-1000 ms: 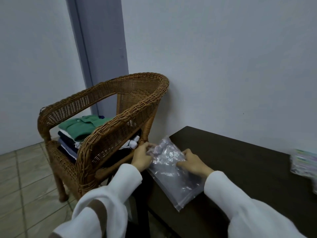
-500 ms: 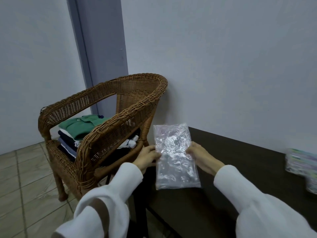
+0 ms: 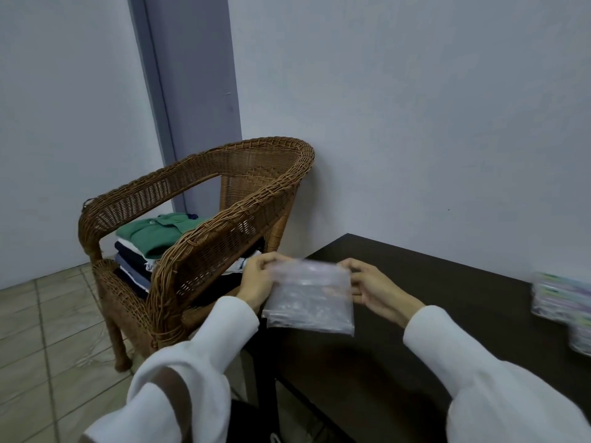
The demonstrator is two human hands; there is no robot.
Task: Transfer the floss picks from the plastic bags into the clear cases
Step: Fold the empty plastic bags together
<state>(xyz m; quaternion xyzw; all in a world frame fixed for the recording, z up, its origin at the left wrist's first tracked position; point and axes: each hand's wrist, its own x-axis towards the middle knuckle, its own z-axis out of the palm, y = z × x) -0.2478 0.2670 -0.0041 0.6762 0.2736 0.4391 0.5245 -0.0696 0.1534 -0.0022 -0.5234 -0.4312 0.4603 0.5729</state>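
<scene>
A clear plastic bag [image 3: 309, 302] with pale floss picks inside hangs upright over the left end of the dark table [image 3: 447, 298]. My left hand [image 3: 257, 281] pinches its top left corner and my right hand [image 3: 372, 287] pinches its top right corner. The bag's top edge is blurred. At the right edge of the view lies a blurred stack of clear cases or packs [image 3: 563, 295] with green and purple print; I cannot tell which they are.
A wicker chair [image 3: 204, 251] stands left of the table against the wall, with a pile of folded clothes [image 3: 150, 241] on its seat. The floor is beige tile [image 3: 41, 330]. A white wall rises right behind the table.
The bag went from lying slanted between my hands to hanging upright. Both hands shifted from its sides to its top corners and lowered it a little toward the table.
</scene>
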